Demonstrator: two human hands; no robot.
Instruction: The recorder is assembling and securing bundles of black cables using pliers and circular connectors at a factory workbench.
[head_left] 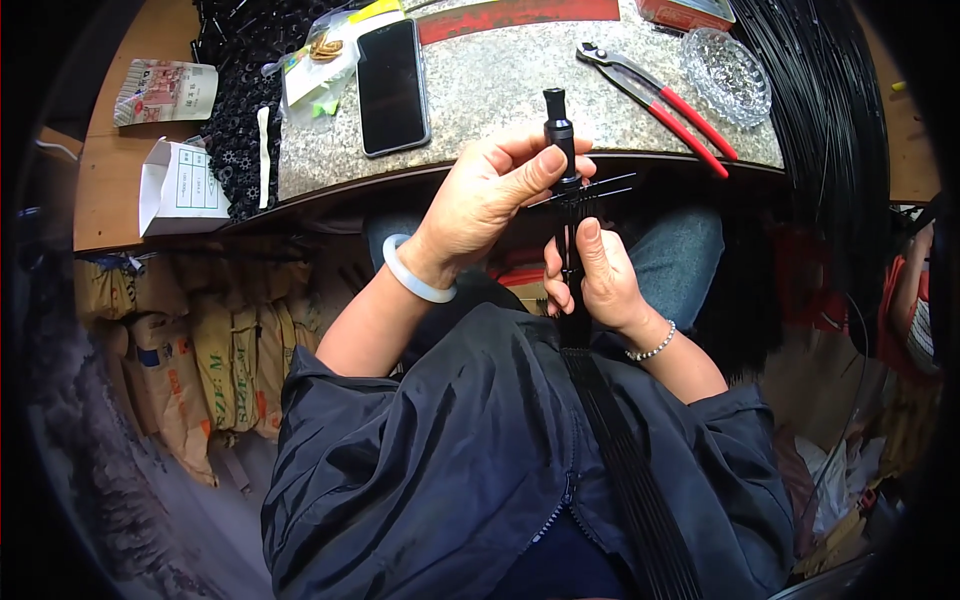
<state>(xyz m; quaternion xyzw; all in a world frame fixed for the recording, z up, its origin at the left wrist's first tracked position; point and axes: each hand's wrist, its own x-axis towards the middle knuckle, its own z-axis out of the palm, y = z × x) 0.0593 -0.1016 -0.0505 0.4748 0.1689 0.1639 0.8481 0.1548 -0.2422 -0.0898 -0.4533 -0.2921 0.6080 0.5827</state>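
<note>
A black umbrella frame [610, 420] slants down from the table edge across my dark jacket, its thin ribs bundled side by side. At its upper end is a black stepped tube [559, 128]. My left hand [490, 185] is closed around the frame just below that tube, thumb laid along its front. Lower down, my right hand [605, 275] grips the gathered ribs, with the thumb on top. Between the hands, a few thin rib ends [610, 187] stick out to the right. My fingers partly hide the joint there.
On the speckled tabletop [490, 90] lie a phone [392, 88], red-handled pliers [665, 105], a glass ashtray [727, 77] and a plastic bag [318, 80]. Small black parts [235, 130] heap up at left beside a white box [180, 190]. Long black rods [830, 120] stand right; sacks [170, 370] sit below left.
</note>
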